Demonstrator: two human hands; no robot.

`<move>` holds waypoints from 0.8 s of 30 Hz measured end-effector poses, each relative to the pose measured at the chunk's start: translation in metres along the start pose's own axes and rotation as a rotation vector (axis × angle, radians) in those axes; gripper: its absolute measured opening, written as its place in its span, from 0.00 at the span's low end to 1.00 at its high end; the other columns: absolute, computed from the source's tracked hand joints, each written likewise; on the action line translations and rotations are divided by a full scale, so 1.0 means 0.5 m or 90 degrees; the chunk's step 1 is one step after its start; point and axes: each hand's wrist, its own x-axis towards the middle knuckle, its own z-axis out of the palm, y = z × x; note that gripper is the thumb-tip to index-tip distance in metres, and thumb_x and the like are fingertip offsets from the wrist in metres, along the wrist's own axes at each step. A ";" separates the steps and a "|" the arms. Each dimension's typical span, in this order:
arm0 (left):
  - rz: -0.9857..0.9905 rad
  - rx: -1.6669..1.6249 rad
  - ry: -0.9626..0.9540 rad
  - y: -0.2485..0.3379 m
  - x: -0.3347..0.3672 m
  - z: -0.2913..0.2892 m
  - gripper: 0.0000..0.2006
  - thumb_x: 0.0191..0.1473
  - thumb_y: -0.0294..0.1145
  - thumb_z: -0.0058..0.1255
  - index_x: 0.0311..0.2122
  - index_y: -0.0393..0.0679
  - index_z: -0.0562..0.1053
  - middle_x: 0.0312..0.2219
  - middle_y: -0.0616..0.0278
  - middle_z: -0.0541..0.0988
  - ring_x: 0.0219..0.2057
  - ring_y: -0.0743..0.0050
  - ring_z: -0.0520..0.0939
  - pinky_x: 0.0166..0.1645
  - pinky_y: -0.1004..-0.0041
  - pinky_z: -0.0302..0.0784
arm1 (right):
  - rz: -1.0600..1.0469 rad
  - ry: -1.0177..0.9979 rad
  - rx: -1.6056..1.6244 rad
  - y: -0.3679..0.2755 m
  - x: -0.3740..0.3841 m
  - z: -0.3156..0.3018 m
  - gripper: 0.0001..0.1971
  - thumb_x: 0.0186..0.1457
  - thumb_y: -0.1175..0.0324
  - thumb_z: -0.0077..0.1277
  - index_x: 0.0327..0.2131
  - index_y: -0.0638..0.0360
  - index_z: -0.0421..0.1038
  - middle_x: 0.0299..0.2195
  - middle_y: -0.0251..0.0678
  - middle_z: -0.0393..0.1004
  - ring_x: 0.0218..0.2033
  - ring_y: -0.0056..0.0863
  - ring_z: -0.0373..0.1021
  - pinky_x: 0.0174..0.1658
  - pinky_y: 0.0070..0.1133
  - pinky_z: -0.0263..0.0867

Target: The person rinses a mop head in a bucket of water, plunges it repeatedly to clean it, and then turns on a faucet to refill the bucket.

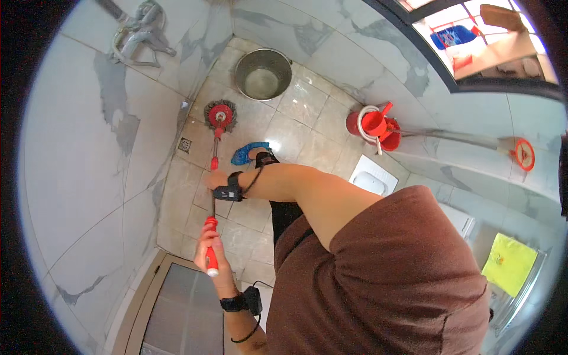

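Observation:
A string mop with a round red head (220, 115) and grey strands rests on the tiled floor near the left wall. Its pole runs back toward me, ending in a red grip (212, 260) with a white tip. My left hand (211, 248) is closed around that red grip. Farther down the pole, my right hand (216, 180) is wrapped round the shaft, its fingers partly hidden by the wrist and a black strapped device (228, 192). One of my feet, in a blue shoe cover (248, 154), stands on the floor just right of the pole.
Beyond the mop stands a metal bucket (263, 74) with liquid in it. Red buckets (390, 141) with a red dipper (374, 123) stand by the right wall, near a white floor fixture (371, 176). A floor drain (184, 144) lies left of the mop; a framed door (180, 307) is at lower left.

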 end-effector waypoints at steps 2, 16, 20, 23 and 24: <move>0.033 0.019 -0.038 0.006 -0.038 0.020 0.08 0.45 0.23 0.45 0.19 0.35 0.63 0.24 0.53 0.72 0.38 0.56 0.72 0.46 0.58 0.64 | 0.011 -0.017 -0.049 0.015 -0.067 0.056 0.08 0.37 0.67 0.46 0.17 0.59 0.71 0.18 0.44 0.70 0.19 0.41 0.68 0.20 0.33 0.63; -0.032 -0.249 -0.226 -0.031 0.108 0.176 0.05 0.45 0.19 0.43 0.20 0.37 0.65 0.25 0.57 0.73 0.38 0.59 0.73 0.49 0.60 0.61 | 0.388 0.108 0.122 0.282 -0.222 -0.046 0.06 0.33 0.65 0.50 0.19 0.54 0.74 0.18 0.41 0.71 0.19 0.35 0.69 0.20 0.27 0.64; 0.035 -0.257 -0.255 -0.017 0.143 0.292 0.04 0.44 0.20 0.46 0.21 0.38 0.65 0.26 0.57 0.73 0.39 0.60 0.73 0.50 0.59 0.60 | 0.404 0.167 0.353 0.471 -0.270 -0.069 0.08 0.35 0.60 0.51 0.19 0.51 0.74 0.18 0.37 0.72 0.18 0.36 0.68 0.18 0.28 0.62; 0.077 -0.222 -0.264 0.004 0.163 0.359 0.05 0.43 0.21 0.47 0.21 0.38 0.64 0.27 0.57 0.74 0.40 0.59 0.72 0.50 0.59 0.60 | 0.541 0.282 0.426 0.511 -0.240 -0.129 0.08 0.37 0.67 0.47 0.15 0.60 0.71 0.13 0.42 0.69 0.15 0.34 0.68 0.18 0.29 0.64; 0.076 -0.219 -0.270 0.013 0.171 0.376 0.05 0.43 0.21 0.47 0.21 0.38 0.64 0.27 0.57 0.74 0.40 0.59 0.72 0.50 0.59 0.60 | 0.564 0.308 0.441 0.527 -0.232 -0.164 0.08 0.37 0.69 0.46 0.14 0.62 0.71 0.12 0.43 0.68 0.15 0.34 0.68 0.18 0.29 0.64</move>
